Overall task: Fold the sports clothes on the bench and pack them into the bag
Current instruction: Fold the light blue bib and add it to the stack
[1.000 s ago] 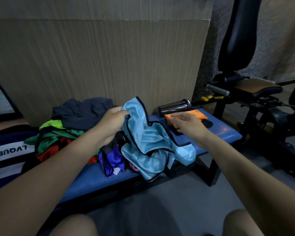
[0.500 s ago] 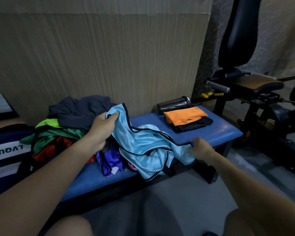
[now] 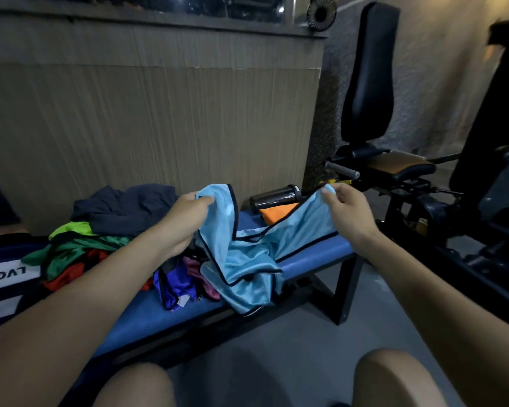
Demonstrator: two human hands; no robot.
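A light blue sports garment with black trim hangs between my hands over the blue padded bench. My left hand grips one upper corner. My right hand pinches the other corner, raised to the right. The garment's lower part droops over the bench's front edge. To the left lies a heap of clothes: dark grey, green, red and purple pieces. A folded orange garment shows behind the blue cloth. A dark blue and white bag sits at the far left.
A dark shaker bottle lies at the bench's back right. A black gym machine with a tall pad and tan seat stands to the right. A wood-panelled wall runs behind the bench. My knees are at the bottom, above grey floor.
My right hand has risen from the garment's low hem to a top corner, pulling it up and to the right. The blue cloth is now stretched wider and partly covers the orange garment.
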